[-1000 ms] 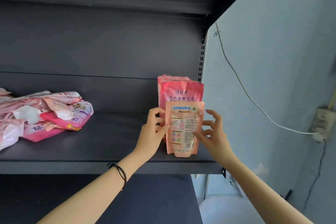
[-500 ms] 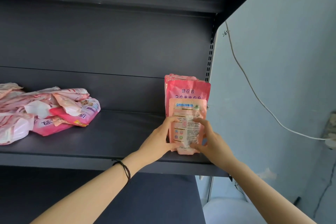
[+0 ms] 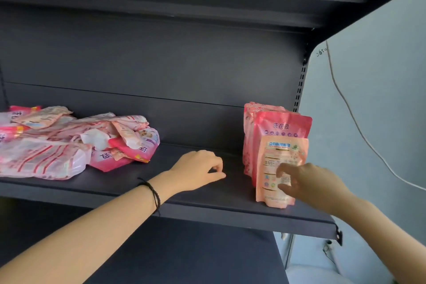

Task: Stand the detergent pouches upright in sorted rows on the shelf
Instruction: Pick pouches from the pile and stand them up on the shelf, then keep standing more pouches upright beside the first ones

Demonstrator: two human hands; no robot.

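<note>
I've got the front pouch (image 3: 282,157) upright at the shelf's (image 3: 207,193) right end, pink row (image 3: 283,127) just behind. My right hand (image 3: 311,182), blurred, fingers loosely spread at its face; left hand (image 3: 196,170) empty, loosely curled mid-shelf; pile (image 3: 69,140) lying left.

**Dark shelf, two groups of pouches**

We see a dark grey shelf (image 3: 207,193). Just beside its slotted upright (image 3: 299,85), a short row of pink pouches (image 3: 282,127) stands upright, with a smaller pale pouch (image 3: 280,152) at the front near the shelf's edge. Well apart from the upright, a loose heap of pouches (image 3: 69,143) lies flat.
</note>
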